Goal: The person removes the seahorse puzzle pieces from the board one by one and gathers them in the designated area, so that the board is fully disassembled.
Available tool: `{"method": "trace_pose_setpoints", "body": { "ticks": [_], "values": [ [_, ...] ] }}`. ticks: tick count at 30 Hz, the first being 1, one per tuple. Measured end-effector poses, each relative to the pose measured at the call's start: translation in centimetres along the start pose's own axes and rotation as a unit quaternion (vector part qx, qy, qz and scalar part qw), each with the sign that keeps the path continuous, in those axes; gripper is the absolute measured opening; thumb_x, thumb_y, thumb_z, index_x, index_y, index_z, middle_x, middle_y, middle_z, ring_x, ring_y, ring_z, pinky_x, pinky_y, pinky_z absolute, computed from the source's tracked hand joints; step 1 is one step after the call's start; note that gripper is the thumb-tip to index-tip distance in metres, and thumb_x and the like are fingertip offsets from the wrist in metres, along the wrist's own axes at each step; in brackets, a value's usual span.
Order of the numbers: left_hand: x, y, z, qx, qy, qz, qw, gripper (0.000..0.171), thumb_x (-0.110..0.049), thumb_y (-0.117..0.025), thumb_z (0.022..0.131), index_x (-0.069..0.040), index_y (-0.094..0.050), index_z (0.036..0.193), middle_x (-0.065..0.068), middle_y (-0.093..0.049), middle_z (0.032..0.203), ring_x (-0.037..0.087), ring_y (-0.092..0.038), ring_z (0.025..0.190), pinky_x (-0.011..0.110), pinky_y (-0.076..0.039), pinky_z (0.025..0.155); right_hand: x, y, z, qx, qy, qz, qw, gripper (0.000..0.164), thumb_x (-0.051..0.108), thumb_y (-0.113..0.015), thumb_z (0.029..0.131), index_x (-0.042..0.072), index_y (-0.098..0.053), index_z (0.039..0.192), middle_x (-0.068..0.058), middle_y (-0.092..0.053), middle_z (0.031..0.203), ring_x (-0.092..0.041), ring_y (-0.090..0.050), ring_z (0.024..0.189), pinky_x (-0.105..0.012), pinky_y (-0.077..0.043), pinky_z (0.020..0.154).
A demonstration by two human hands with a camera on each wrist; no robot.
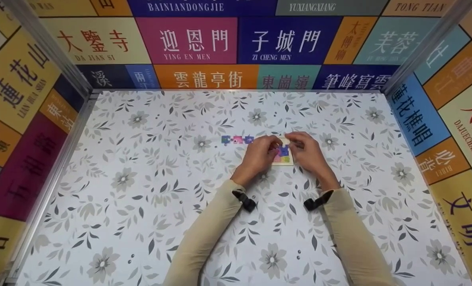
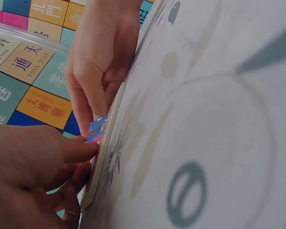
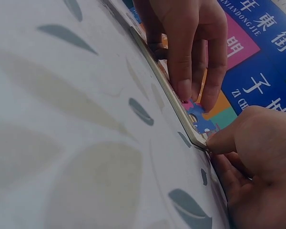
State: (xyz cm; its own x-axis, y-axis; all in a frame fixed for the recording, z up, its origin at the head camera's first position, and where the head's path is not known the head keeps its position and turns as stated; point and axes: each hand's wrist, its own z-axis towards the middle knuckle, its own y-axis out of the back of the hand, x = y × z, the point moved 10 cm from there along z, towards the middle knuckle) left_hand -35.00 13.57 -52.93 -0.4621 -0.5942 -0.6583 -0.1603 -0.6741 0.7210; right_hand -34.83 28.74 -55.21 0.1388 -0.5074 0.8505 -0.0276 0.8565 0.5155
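A small jigsaw board (image 1: 282, 164) with a pale wooden rim lies on the table between both hands. Its visible part holds blue, pink and yellow-green pieces; the fingers cover the rest. My left hand (image 1: 259, 153) reaches over the board's left side. Its thumb and fingers pinch a blue-and-pink puzzle piece (image 2: 97, 128) at the board's surface. On the opposite side, my right hand (image 1: 308, 150) grips the board's edge, with its thumb at a corner of the rim (image 3: 199, 140) in the right wrist view.
Left of the board, a short row of loose puzzle pieces (image 1: 237, 140) lies on the floral tablecloth (image 1: 164, 222). Panels with coloured lettering (image 1: 188, 39) stand along the back and both sides of the table. Each wrist wears a black camera strap (image 1: 243, 200).
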Motion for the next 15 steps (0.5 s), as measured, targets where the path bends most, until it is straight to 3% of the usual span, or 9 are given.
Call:
{"method": "trace_pose_setpoints", "body": {
  "ticks": [15],
  "values": [
    [0.0, 0.08, -0.1, -0.021, 0.029, 0.016, 0.9993, 0.017, -0.012, -0.069, 0.098, -0.016, -0.077, 0.113, -0.003, -0.077, 0.099, 0.012, -0.069, 0.09, 0.031, -0.055, 0.081, 0.23, -0.12, -0.06, -0.002, 0.014, 0.006, 1.0, 0.034, 0.001, -0.06, 0.101, 0.002, -0.067, 0.134, -0.014, -0.059, 0.141, -0.033, -0.059, 0.131, -0.048, -0.047, 0.111]
  ]
}}
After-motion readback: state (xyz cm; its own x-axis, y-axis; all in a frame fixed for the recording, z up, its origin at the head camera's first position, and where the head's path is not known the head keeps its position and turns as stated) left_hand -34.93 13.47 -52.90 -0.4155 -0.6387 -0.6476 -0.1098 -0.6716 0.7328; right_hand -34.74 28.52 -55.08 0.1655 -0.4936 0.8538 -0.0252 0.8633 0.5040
